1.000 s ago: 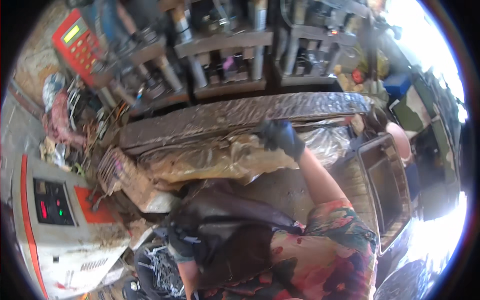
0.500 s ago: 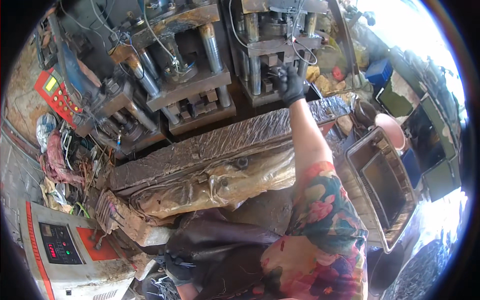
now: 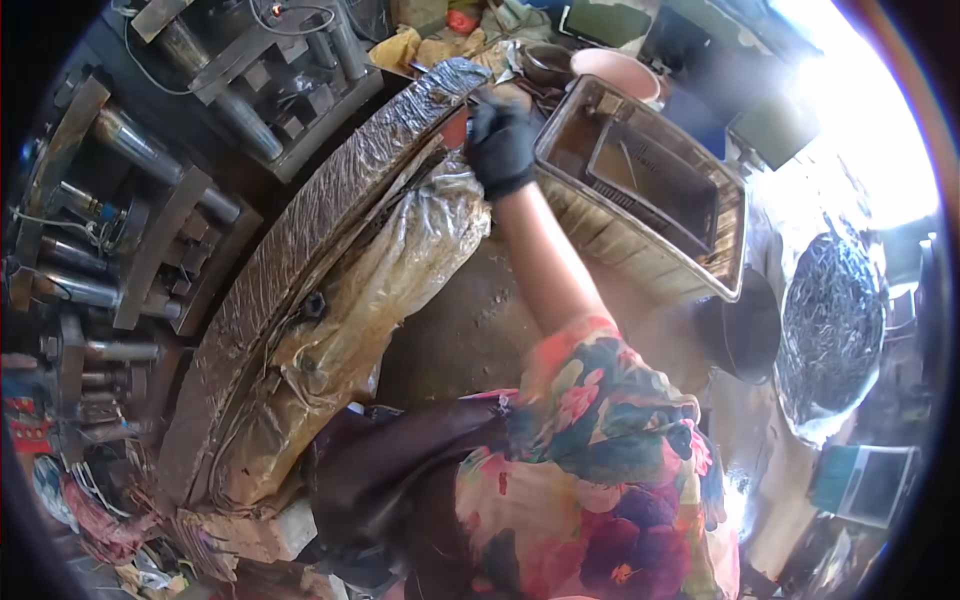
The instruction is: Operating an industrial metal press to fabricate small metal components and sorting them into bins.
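Note:
My right hand (image 3: 500, 150), in a dark glove, is stretched out over the far end of the plastic-wrapped bench (image 3: 330, 190), beside the near left corner of a grimy rectangular bin (image 3: 640, 262). Its fingers look curled together; whatever they may hold is hidden and smeared by motion. Inside the bin lies a smaller dark tray (image 3: 690, 225). Low in the picture, by the dark apron (image 3: 400, 460), a dark shape that seems to be my gloved left hand (image 3: 355, 565) shows only in part, its fingers not distinguishable.
Metal presses with thick shiny columns (image 3: 245, 120) line the left side. A pink basin (image 3: 615, 72) stands behind the bin. To the right are a round container of dark shiny strands (image 3: 835, 310) and a teal-and-clear box (image 3: 865, 485). Crumpled yellowish plastic (image 3: 340, 350) hangs along the bench.
My view has swung to the right. My right hand has left the press and come back over the bench end by the bin. My left hand has slipped toward the lower edge.

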The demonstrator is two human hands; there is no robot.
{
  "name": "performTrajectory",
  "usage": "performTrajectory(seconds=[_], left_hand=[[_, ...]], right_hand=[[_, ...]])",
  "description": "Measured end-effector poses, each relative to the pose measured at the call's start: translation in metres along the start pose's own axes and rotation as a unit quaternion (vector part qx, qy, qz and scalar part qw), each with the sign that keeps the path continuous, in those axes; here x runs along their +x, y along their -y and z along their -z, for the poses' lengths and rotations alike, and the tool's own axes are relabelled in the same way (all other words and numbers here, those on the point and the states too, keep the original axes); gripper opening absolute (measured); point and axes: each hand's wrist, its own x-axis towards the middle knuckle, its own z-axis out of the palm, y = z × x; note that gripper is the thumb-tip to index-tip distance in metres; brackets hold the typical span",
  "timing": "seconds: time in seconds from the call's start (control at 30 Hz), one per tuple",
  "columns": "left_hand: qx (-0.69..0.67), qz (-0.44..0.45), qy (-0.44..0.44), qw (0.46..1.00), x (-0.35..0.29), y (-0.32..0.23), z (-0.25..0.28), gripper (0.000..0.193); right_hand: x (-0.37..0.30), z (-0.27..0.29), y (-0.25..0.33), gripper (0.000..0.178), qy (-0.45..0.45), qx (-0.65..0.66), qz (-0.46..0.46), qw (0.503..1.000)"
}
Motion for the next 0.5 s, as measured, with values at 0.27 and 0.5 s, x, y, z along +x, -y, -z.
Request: performTrajectory(seconds=[0.27, 0.5], left_hand=[[-0.09, -0.019, -0.028, 0.995, -0.018, -0.023, 0.021, 0.024], [-0.182, -0.171, 0.018, 0.968, -0.038, -0.019, 0.023, 0.035]], right_hand=[[-0.295, -0.143, -0.174, 0.027, 0.432, -0.275, -0.43, 0.743], [-0.396, -0.165, -0.168, 0.03, 0.55, -0.223, -0.615, 0.519]])
